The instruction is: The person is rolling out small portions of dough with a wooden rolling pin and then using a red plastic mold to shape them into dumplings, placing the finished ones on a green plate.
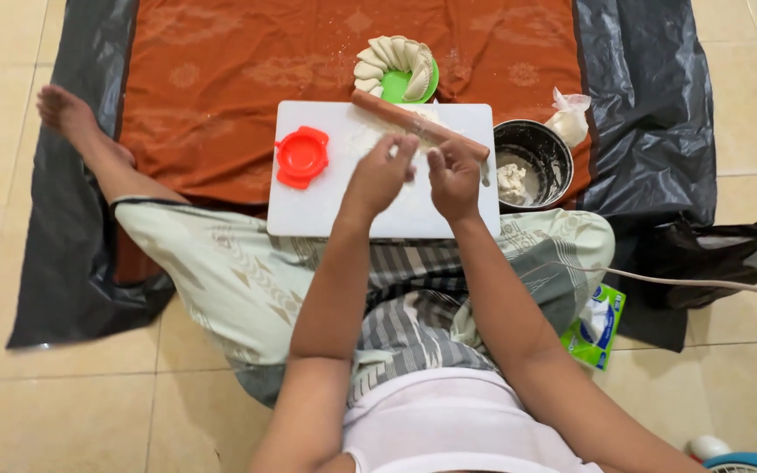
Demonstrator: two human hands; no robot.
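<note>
1. Forearms reach up from the frame's bottom to a white cutting board (308, 215) at centre.
2. Left hand (381, 173) and right hand (455, 180) meet, fingers curled and pinching a small dough piece (420, 162), mostly hidden between them.
3. Risk: the dough may tear or stick to floury fingers.
4. Just above, the wooden rolling pin (396, 112) could roll if knocked.
5. At right, the metal bowl (547, 140) is near the right wrist and could tip.

Both hands (418, 175) over white board (308, 215)
</note>
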